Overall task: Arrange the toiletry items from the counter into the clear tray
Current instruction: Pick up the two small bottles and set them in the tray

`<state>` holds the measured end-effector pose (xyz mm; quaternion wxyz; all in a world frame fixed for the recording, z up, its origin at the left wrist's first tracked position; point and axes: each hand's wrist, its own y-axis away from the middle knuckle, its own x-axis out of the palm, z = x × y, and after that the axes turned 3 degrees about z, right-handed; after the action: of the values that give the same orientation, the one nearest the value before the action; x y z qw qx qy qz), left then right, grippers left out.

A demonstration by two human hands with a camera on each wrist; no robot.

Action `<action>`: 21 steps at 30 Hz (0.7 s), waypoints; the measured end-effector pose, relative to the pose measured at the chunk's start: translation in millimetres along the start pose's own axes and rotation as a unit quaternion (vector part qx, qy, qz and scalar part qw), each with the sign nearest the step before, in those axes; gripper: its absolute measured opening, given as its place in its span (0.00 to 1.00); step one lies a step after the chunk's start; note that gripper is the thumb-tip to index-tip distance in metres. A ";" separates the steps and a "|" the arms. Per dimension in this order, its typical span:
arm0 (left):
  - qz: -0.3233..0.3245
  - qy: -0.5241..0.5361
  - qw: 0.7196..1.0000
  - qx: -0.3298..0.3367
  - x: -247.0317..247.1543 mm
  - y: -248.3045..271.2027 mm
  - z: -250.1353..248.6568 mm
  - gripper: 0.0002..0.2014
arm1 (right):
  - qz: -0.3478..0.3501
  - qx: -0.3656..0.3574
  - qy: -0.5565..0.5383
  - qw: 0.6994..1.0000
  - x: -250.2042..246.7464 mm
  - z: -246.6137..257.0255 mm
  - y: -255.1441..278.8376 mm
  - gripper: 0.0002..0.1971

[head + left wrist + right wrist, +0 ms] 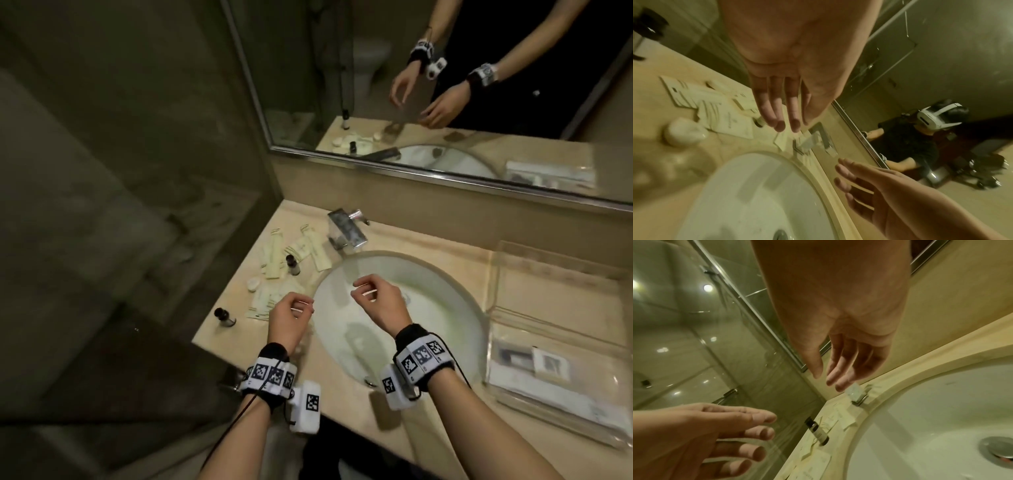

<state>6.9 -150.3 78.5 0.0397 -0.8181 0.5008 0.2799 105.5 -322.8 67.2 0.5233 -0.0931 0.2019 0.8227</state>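
Several pale sachets (274,253) lie scattered on the beige counter left of the sink, with two small dark bottles (293,264) (224,317) and a white round piece (253,283) among them. The clear tray (548,294) sits on the counter to the right of the sink and holds flat packets (534,366) at its near end. My left hand (303,305) hovers over the sink's left rim beside the sachets, fingers loosely curled and empty. Hovering over the basin, my right hand (363,291) is also empty. The right wrist view shows one bottle (817,430) standing beyond my fingers (833,374).
A white oval sink (428,308) fills the middle of the counter, with a chrome faucet (346,229) behind it. A wall mirror (445,85) runs along the back. A glass shower panel (137,171) bounds the counter's left end.
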 end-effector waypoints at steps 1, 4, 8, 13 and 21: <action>-0.011 -0.002 1.000 -0.007 -12.0 -6.1 5.5 0.05 | 0.003 -0.001 0.005 1.000 12.2 5.5 -7.7 0.06; -0.045 -0.002 0.999 -0.013 -46.5 -27.6 25.0 0.05 | 0.007 -0.003 0.012 1.000 48.9 22.5 -33.7 0.07; -0.102 -0.038 0.994 -0.032 -101.4 -57.0 72.4 0.09 | 0.037 0.008 0.032 0.999 117.4 33.7 -76.1 0.11; -0.134 -0.093 0.984 -0.079 -130.0 -64.3 95.9 0.23 | 0.018 0.041 0.047 0.998 145.8 34.7 -110.8 0.20; -0.089 -0.062 0.982 -0.154 -147.9 -83.3 154.7 0.23 | -0.006 0.052 0.131 0.990 190.4 29.6 -156.2 0.25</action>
<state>-38.3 62.3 4.2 -0.0314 -0.8365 0.3735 0.3997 164.7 -95.4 -12.2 0.5011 -0.1743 0.3105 0.7888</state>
